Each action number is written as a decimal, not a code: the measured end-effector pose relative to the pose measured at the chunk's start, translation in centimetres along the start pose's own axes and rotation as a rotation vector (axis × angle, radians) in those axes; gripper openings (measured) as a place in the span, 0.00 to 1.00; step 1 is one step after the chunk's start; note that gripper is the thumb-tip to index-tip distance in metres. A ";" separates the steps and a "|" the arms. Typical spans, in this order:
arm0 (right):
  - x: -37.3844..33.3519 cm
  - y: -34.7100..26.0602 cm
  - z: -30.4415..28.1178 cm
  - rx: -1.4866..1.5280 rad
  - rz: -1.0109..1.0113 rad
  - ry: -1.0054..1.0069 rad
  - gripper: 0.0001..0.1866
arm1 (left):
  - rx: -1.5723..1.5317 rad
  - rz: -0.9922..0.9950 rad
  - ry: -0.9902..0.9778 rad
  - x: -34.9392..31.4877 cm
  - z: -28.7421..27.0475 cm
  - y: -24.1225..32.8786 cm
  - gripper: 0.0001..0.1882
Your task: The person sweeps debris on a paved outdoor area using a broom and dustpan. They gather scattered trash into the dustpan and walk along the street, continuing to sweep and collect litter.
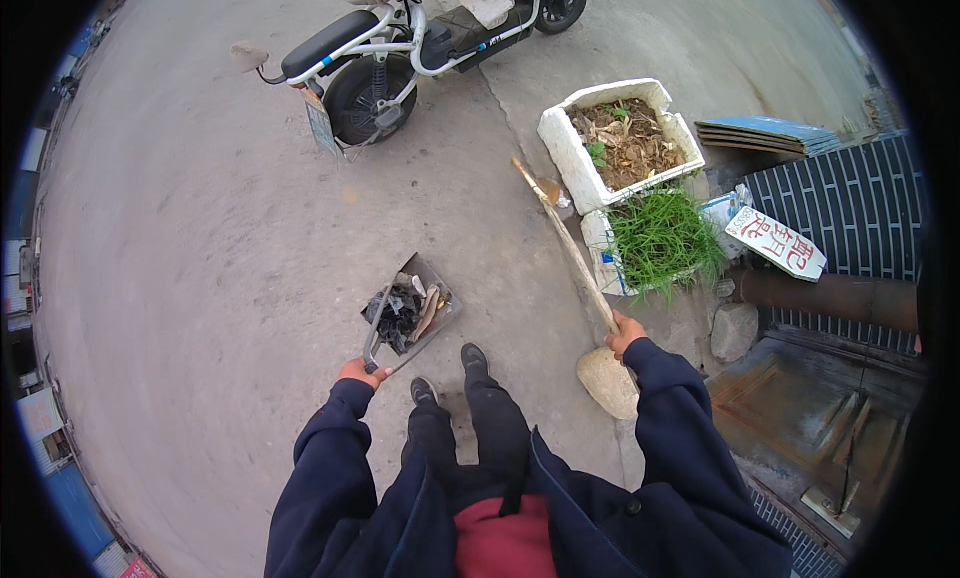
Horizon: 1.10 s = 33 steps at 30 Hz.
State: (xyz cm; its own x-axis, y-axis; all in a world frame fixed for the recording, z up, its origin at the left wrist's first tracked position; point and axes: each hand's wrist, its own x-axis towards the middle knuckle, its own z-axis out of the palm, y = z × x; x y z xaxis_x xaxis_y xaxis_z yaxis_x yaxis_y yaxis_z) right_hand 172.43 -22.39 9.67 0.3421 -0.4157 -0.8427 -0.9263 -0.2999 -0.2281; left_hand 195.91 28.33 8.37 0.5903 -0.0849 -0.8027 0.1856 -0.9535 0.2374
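My left hand (364, 374) is closed around the handle of a metal dustpan (436, 277), held low in front of my feet. Crumpled black plastic (398, 316) and scraps of cardboard (428, 312) lie in the pan. On the right, my right hand (627, 335) grips a long pale wooden pole (566, 240). The pole slants away to the far left, past the white foam boxes; whatever is at its near end is hidden by my hand and sleeve. A rounded tan stone (607, 382) lies just below that hand.
A foam planter of soil and dry leaves (563, 143) stands at right, with green grassy plants (664, 233) in front. Beyond is a parked electric scooter (380, 63). Along the right are a white sign board (775, 243), a pipe (830, 293), a grey rock (734, 332) and a brick-patterned wall (850, 203).
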 end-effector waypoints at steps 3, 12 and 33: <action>-5.8 1.3 -1.8 0.115 0.060 -0.120 0.41 | 0.063 0.052 -0.021 1.5 -0.5 1.6 0.29; 0.3 1.8 -1.2 -0.040 -0.271 0.268 0.38 | 0.176 0.062 -0.005 4.9 -1.4 7.2 0.29; -4.5 0.9 4.0 0.231 0.022 0.053 0.38 | 0.217 -0.072 0.017 4.5 -1.1 9.3 0.34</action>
State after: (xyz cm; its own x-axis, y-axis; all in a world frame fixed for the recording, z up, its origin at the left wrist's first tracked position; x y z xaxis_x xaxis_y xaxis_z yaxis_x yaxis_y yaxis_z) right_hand 169.47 -17.32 11.28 0.3235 -0.4660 -0.8235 -0.9431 -0.0887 -0.3204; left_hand 201.15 19.41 7.59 0.5948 -0.0109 -0.8038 0.0561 -0.9969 0.0551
